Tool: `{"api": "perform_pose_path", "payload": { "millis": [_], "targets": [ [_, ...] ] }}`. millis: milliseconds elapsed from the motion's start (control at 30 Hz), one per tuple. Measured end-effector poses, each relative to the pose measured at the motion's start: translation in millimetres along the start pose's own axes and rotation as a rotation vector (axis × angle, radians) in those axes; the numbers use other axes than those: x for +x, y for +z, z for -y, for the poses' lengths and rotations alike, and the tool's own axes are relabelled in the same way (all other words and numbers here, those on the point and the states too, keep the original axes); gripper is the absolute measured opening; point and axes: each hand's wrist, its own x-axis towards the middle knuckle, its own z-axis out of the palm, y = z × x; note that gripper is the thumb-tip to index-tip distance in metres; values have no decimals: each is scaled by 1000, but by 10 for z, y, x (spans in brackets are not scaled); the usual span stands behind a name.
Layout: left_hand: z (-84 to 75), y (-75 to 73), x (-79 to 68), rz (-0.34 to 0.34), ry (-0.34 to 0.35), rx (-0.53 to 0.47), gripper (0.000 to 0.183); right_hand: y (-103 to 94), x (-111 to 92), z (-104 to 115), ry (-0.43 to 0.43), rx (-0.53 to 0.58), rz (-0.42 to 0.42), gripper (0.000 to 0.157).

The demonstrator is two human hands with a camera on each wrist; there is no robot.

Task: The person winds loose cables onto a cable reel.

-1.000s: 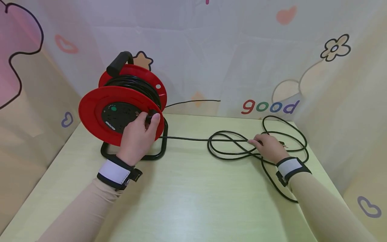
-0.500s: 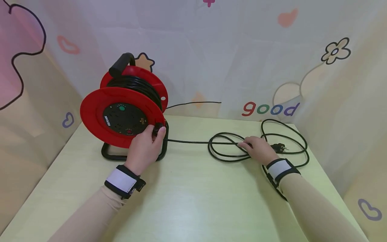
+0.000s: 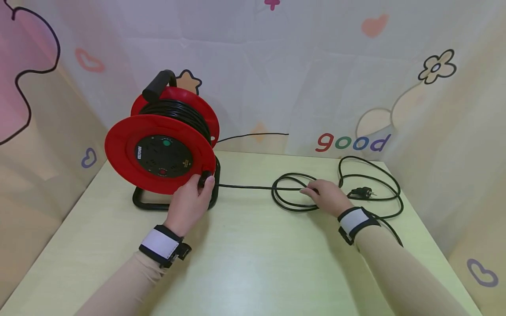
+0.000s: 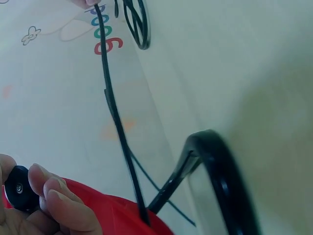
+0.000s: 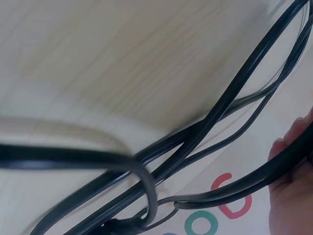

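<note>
A red cable reel (image 3: 122, 149) with a black socket panel and wound black cable stands on a black tube frame at the left of the table. My left hand (image 3: 187, 204) grips the black crank knob (image 4: 19, 188) at the lower right of the reel's front disc. From the reel a stretch of black cable (image 3: 253, 187) runs nearly straight to my right hand (image 3: 328, 197), which holds it between thumb and fingers. In the right wrist view the cable (image 5: 254, 181) passes through the curled fingers. Loose loops (image 3: 276, 199) of the same cable lie around and beyond this hand.
A black plug (image 3: 361, 192) with metal pins lies among the loops at the right. The reel's black carry handle (image 3: 155, 87) points up and forward. Behind the pale table (image 3: 253, 263) hangs a printed cloth (image 3: 245, 79) with shapes and the word "good".
The crank knob and my left hand have moved down and slightly right as the front disc turned clockwise. My right hand has moved left with the cable, and the plug shows fully.
</note>
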Motion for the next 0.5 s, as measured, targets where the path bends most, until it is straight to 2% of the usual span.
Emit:
{"api": "perform_pose_path", "payload": {
  "millis": [200,500],
  "targets": [
    [148,28,-59,22,-25,-42,30,76,78,119,-9,-4,20,36],
    [275,16,-123,75,-142,-74,39,153,158,239,4,11,40,36]
  ]
}}
